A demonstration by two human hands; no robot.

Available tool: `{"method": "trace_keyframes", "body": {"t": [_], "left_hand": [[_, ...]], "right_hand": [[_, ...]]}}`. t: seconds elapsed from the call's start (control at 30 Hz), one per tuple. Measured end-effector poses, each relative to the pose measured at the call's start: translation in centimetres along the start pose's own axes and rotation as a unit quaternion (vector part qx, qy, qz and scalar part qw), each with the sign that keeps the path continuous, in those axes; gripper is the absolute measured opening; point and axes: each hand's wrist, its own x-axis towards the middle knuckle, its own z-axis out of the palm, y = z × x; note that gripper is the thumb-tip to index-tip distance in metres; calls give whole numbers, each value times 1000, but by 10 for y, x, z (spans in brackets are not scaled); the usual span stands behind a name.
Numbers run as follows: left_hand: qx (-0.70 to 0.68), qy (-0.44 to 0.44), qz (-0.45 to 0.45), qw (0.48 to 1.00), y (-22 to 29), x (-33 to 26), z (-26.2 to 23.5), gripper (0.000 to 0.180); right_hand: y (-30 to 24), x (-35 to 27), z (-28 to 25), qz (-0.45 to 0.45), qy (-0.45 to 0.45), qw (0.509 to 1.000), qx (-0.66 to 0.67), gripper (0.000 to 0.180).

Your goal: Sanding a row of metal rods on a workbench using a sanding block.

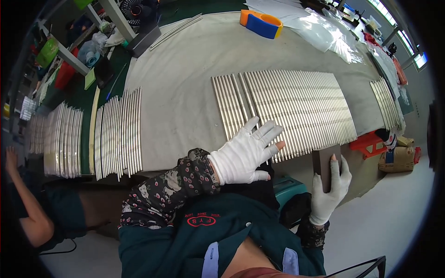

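A wide row of shiny metal rods [301, 106] lies side by side on the cloth-covered table [178, 92] in front of me. One narrow gap splits a smaller group on its left from the rest. My left hand [243, 155], in a white glove with some bare fingertips, rests over the near ends of the rods by that gap, fingers spread. In my gloved right hand [328, 194] is a flat dark grey-brown block [327, 167], gripped along its sides. The block's far end is close to the near right ends of the rods; whether it touches them I cannot tell.
More rods [119, 134] lie at the left, beside bundled rods [64, 139], and others [385, 104] at the far right. Rolls of orange and blue tape [262, 24] and plastic sheets [324, 34] sit at the back. Another person's arm [30, 199] shows at left.
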Motion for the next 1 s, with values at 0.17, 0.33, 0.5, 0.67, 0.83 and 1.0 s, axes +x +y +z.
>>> {"method": "trace_keyframes", "body": {"t": [0.17,0.33,0.5,0.67,0.83,1.0], "left_hand": [[-15,12,-4,1000,0,-16,-9,72],[-76,15,-55,995,3,-30,-18,62],[-53,28,-2,998,9,-11,-24,74],[-52,-16,-34,998,6,-16,-8,79],[-19,11,-42,999,8,-24,-9,72],[-19,31,-56,998,11,-27,-6,70]], "right_hand": [[-1,4,4,5,-12,1000,6,61],[1,7,9,5,-16,1000,19,61],[3,9,7,9,-17,1000,12,61],[5,9,7,20,-26,999,23,61],[5,8,9,18,-24,999,25,62],[2,8,9,20,-25,999,35,62]]}}
